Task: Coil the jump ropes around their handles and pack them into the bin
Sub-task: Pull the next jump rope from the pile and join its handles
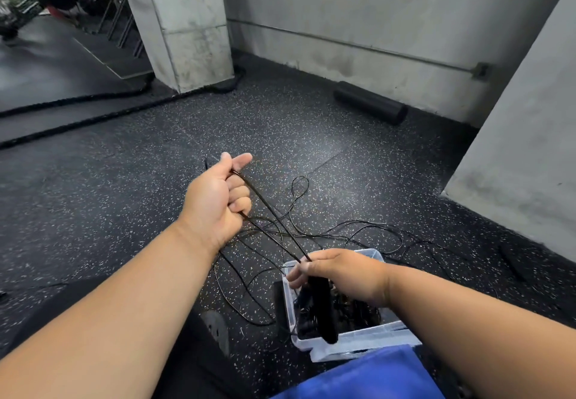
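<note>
We are partway through, by our reckoning: the clear plastic bin on the speckled rubber floor already holds dark coiled bundles, while loose rope still sprawls beside it. Our right hand grasps a black foam handle above the bin, and our left hand is clenched around the thin glossy cord stretched taut between them

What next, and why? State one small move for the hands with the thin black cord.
Probably swing the left hand over and lay its doubled loop of thin black cord around the black foam-covered handles held in the right hand. The cord runs taut between both hands, no wrap shows on the handles yet, and they hang over the clear plastic bin.
</note>
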`<state>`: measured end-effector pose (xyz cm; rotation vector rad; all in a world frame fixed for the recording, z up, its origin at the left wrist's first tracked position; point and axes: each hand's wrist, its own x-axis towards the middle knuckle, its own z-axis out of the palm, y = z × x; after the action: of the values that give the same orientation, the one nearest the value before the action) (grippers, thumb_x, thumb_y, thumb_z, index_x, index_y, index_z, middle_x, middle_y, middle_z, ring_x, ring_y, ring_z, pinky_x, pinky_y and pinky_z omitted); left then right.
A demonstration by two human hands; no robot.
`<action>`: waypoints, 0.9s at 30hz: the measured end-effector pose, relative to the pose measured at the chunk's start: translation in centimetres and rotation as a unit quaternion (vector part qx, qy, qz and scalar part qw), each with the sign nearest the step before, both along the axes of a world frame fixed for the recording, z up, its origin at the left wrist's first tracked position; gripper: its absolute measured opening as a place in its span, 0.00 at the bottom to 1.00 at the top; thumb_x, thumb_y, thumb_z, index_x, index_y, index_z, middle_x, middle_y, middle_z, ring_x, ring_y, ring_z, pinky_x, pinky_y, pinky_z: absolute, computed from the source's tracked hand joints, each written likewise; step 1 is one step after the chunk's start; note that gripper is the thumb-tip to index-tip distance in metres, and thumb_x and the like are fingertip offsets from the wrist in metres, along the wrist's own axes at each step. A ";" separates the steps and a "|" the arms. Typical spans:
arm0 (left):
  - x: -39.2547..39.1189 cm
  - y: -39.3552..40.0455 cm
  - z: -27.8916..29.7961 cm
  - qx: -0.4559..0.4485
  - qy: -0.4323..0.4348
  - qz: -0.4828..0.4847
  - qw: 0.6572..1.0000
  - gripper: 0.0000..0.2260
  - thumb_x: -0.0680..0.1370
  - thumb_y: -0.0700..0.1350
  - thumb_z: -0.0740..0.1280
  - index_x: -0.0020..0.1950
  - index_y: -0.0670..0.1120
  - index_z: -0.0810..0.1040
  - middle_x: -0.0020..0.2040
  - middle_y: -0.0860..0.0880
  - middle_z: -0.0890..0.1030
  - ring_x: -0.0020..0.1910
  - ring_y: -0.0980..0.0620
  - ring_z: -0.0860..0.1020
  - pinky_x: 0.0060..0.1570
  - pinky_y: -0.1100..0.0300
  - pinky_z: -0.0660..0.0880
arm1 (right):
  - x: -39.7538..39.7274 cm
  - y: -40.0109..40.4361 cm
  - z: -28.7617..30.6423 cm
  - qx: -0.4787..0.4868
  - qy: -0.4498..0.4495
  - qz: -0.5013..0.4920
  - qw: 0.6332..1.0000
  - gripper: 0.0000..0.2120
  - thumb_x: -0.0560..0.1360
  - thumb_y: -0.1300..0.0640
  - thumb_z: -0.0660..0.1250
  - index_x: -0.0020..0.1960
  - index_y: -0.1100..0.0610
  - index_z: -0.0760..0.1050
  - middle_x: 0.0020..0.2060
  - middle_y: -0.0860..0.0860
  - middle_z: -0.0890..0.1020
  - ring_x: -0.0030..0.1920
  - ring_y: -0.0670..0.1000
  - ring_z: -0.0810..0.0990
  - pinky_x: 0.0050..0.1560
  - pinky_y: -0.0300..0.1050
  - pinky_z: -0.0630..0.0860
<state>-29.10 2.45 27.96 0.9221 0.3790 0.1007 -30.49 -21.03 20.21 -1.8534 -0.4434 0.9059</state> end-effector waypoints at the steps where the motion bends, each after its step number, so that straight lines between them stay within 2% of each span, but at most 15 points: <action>1: 0.1 0.3 0.1 0.017 0.001 0.008 1.000 0.16 0.88 0.54 0.60 0.57 0.45 0.82 0.32 0.55 0.55 0.26 0.58 0.54 0.21 0.65 0.53 | 0.0 -0.1 0.0 -0.001 0.006 -0.004 1.000 0.13 0.85 0.55 0.61 0.56 0.54 0.84 0.53 0.49 0.88 0.58 0.55 0.84 0.68 0.56 0.75; 4: 0.5 1.3 0.3 0.033 -0.001 0.020 0.999 0.15 0.87 0.55 0.61 0.55 0.46 0.82 0.31 0.56 0.55 0.25 0.59 0.54 0.21 0.65 0.52 | -0.2 -0.2 0.2 -0.011 0.038 -0.008 0.999 0.12 0.83 0.60 0.61 0.54 0.57 0.84 0.49 0.53 0.88 0.48 0.53 0.82 0.52 0.50 0.78; 6: 0.6 1.6 0.3 0.033 0.004 0.036 0.999 0.14 0.87 0.54 0.61 0.56 0.46 0.81 0.30 0.56 0.56 0.25 0.59 0.54 0.22 0.65 0.51 | -0.2 -0.1 0.2 -0.036 0.016 0.015 0.999 0.11 0.81 0.55 0.62 0.52 0.54 0.84 0.45 0.51 0.86 0.44 0.55 0.80 0.45 0.48 0.75; 9: 0.8 1.9 -0.2 0.040 0.012 0.059 0.997 0.15 0.88 0.53 0.61 0.59 0.44 0.81 0.28 0.56 0.57 0.25 0.59 0.55 0.23 0.66 0.52 | -0.5 -0.2 -0.1 -0.021 0.013 0.034 0.999 0.12 0.78 0.47 0.65 0.51 0.53 0.83 0.47 0.53 0.84 0.45 0.55 0.78 0.49 0.53 0.73; 11: 0.8 1.7 -0.5 0.033 0.022 0.049 0.998 0.17 0.87 0.55 0.62 0.62 0.42 0.80 0.31 0.55 0.61 0.26 0.58 0.58 0.25 0.67 0.58 | -0.7 -0.6 -0.2 0.011 0.025 0.022 0.999 0.11 0.83 0.52 0.63 0.49 0.57 0.81 0.55 0.51 0.86 0.50 0.49 0.82 0.54 0.45 0.77; 12: 0.7 1.4 -0.6 0.029 0.035 0.031 0.998 0.19 0.86 0.58 0.63 0.62 0.42 0.79 0.33 0.53 0.65 0.29 0.58 0.63 0.28 0.66 0.63 | -0.9 -0.8 0.0 0.033 0.031 0.013 0.999 0.11 0.85 0.55 0.62 0.49 0.58 0.79 0.57 0.51 0.86 0.54 0.49 0.83 0.57 0.43 0.78; 14: 0.0 0.4 -1.3 0.055 0.071 -0.042 0.995 0.24 0.82 0.64 0.64 0.62 0.43 0.76 0.43 0.48 0.76 0.39 0.53 0.74 0.40 0.61 0.73 | -0.7 -1.2 0.4 0.094 0.049 -0.022 0.994 0.12 0.86 0.57 0.60 0.49 0.59 0.79 0.56 0.56 0.86 0.57 0.55 0.84 0.63 0.52 0.78; 15: -0.5 -0.3 -1.9 0.086 0.088 -0.096 0.988 0.28 0.80 0.67 0.65 0.64 0.43 0.76 0.49 0.45 0.79 0.47 0.50 0.78 0.47 0.57 0.76 | -0.5 -1.3 0.8 0.124 0.057 -0.051 0.989 0.12 0.86 0.57 0.59 0.49 0.58 0.79 0.55 0.58 0.86 0.55 0.58 0.83 0.62 0.56 0.77; 17: -1.6 -2.3 -3.4 0.159 0.107 -0.224 0.956 0.32 0.74 0.69 0.68 0.68 0.47 0.76 0.58 0.45 0.82 0.58 0.47 0.80 0.57 0.51 0.77 | 0.2 -1.2 1.9 0.175 0.049 -0.134 0.974 0.13 0.86 0.57 0.58 0.50 0.60 0.78 0.51 0.61 0.86 0.50 0.58 0.82 0.56 0.55 0.78; 18: -2.4 -3.4 -3.9 0.189 0.104 -0.287 0.933 0.30 0.74 0.68 0.69 0.66 0.49 0.77 0.59 0.47 0.83 0.58 0.49 0.80 0.57 0.54 0.76 | 0.5 -1.3 2.5 0.205 0.047 -0.171 0.963 0.13 0.86 0.57 0.57 0.51 0.61 0.78 0.47 0.61 0.85 0.47 0.57 0.81 0.52 0.50 0.79; 20: -3.7 -5.5 -5.1 0.248 0.075 -0.394 0.882 0.17 0.79 0.60 0.70 0.59 0.50 0.80 0.50 0.52 0.84 0.48 0.57 0.81 0.47 0.63 0.76 | 0.9 -1.4 3.5 0.257 0.059 -0.224 0.938 0.13 0.86 0.58 0.57 0.51 0.61 0.78 0.43 0.58 0.82 0.43 0.52 0.79 0.46 0.43 0.79; 21: -4.1 -6.3 -5.7 0.287 0.061 -0.425 0.856 0.11 0.81 0.54 0.70 0.56 0.49 0.80 0.47 0.53 0.84 0.44 0.58 0.80 0.44 0.66 0.76 | 1.0 -1.4 3.8 0.272 0.066 -0.239 0.930 0.13 0.86 0.57 0.57 0.51 0.61 0.78 0.43 0.57 0.82 0.43 0.52 0.79 0.46 0.44 0.79; 23: -4.6 -7.1 -7.1 0.331 0.026 -0.448 0.830 0.09 0.83 0.48 0.71 0.56 0.43 0.80 0.47 0.49 0.83 0.46 0.55 0.81 0.50 0.64 0.77 | 1.2 -1.6 4.0 0.285 0.071 -0.255 0.921 0.14 0.86 0.56 0.57 0.54 0.60 0.80 0.45 0.57 0.82 0.45 0.53 0.79 0.52 0.49 0.78; 25: -4.8 -7.5 -7.6 0.313 0.003 -0.430 0.847 0.16 0.82 0.51 0.73 0.61 0.40 0.80 0.55 0.45 0.86 0.55 0.47 0.84 0.61 0.55 0.79 | 1.1 -1.4 4.0 0.287 0.071 -0.261 0.919 0.15 0.87 0.56 0.57 0.57 0.61 0.81 0.47 0.57 0.83 0.48 0.53 0.79 0.57 0.51 0.77; 27: -4.6 -7.6 -7.6 0.294 -0.003 -0.399 0.869 0.17 0.78 0.55 0.75 0.61 0.44 0.83 0.59 0.43 0.86 0.63 0.41 0.83 0.69 0.45 0.77 | 0.9 -1.0 3.9 0.292 0.067 -0.263 0.917 0.16 0.86 0.57 0.57 0.60 0.62 0.81 0.47 0.54 0.83 0.48 0.50 0.80 0.57 0.48 0.78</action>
<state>-33.69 -5.16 20.32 1.6204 -0.0805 -0.5754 -29.64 -21.99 24.16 -1.2502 -0.0912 0.4541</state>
